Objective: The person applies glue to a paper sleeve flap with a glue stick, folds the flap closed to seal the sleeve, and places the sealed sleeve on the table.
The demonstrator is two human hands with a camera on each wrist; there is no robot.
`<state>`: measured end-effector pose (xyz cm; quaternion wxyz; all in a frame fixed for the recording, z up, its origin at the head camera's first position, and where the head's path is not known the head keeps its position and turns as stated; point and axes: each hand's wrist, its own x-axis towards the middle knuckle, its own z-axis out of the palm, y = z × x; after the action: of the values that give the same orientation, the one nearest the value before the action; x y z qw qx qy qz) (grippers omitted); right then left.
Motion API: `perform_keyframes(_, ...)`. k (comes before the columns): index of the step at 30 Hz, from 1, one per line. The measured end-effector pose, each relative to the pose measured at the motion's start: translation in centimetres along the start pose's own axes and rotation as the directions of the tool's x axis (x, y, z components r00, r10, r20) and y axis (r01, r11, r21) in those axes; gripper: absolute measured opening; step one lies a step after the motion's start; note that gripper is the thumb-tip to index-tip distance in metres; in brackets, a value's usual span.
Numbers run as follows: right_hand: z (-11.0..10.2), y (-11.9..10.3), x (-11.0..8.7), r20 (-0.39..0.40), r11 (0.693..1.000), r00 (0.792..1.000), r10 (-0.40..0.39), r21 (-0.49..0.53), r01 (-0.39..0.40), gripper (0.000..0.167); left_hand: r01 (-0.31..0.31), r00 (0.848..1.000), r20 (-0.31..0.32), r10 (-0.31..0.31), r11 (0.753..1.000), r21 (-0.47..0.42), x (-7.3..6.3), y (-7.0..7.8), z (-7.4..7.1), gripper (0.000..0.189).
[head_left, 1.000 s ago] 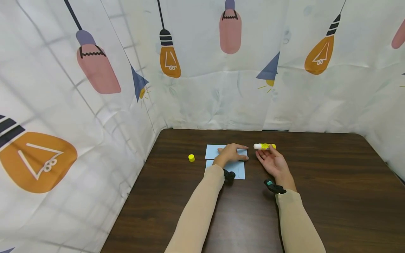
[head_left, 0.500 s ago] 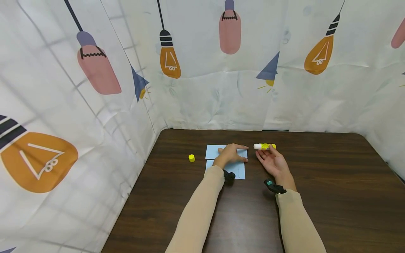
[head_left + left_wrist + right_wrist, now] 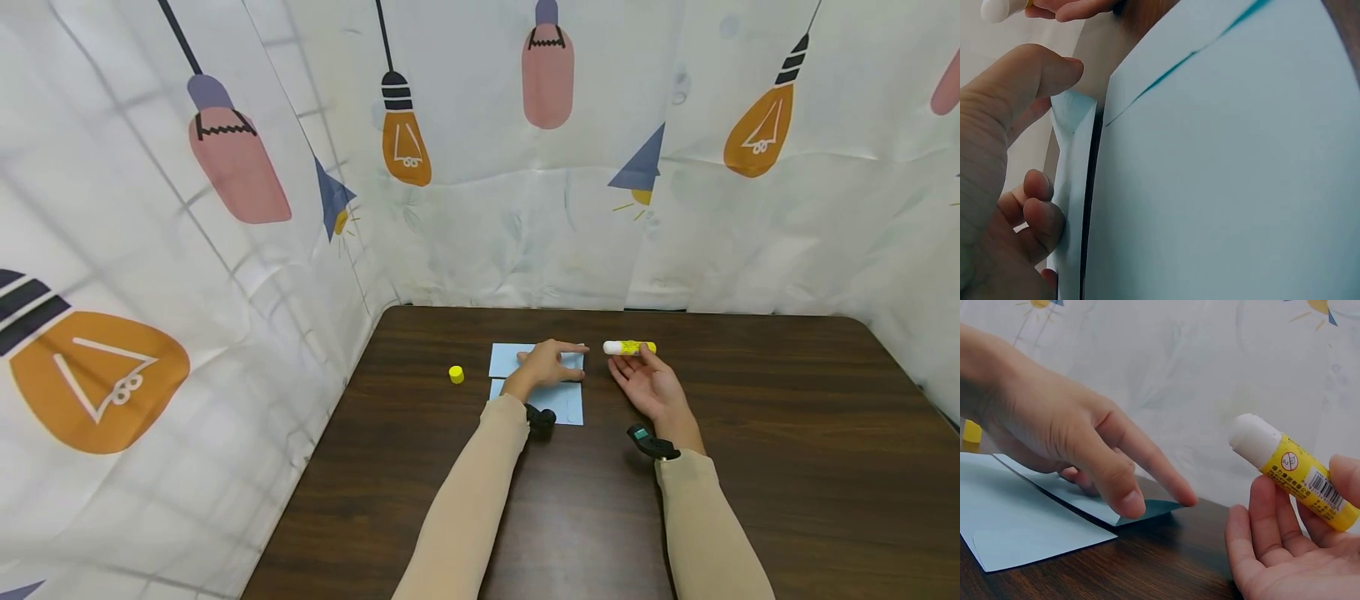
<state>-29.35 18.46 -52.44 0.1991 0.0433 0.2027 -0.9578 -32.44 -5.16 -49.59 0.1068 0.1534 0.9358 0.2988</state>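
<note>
My left hand (image 3: 546, 365) lies over the far sheet of light blue paper (image 3: 504, 360). In the right wrist view its index finger and thumb are spread apart along that sheet's right end, which bends up off the table. The other fingers rest on the sheet, seen in the left wrist view. A second blue sheet (image 3: 566, 404) lies just nearer, a narrow gap between them. To the right, my right hand (image 3: 651, 387) is palm up and holds an uncapped yellow glue stick (image 3: 1310, 482) between thumb and fingers, its white end pointing left.
A yellow cap (image 3: 456, 375) stands on the dark wooden table (image 3: 787, 433), left of the sheets. Behind and to the left hangs a white curtain (image 3: 480, 242) printed with lamps. Each wrist wears a black strap device (image 3: 652, 444).
My left thumb has shifted slightly left with the far sheet's right end. The right hand and glue stick stay in place.
</note>
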Motion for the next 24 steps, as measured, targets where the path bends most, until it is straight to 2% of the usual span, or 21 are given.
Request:
perform_keyframes(12, 0.0, -0.1, -0.1, -0.013, 1.0, 1.0, -0.002, -0.001, 0.002, 0.018, -0.042, 0.997, -0.067, 0.039, 0.998, -0.045, -0.1, -0.8, -0.1, 0.043)
perform_keyframes(24, 0.2, 0.2, -0.1, -0.011, 1.0, 1.0, -0.009, -0.004, 0.009, 0.015, -0.056, 0.991, -0.126, 0.04, 0.99, -0.127, -0.5, -1.2, 0.2, 0.03)
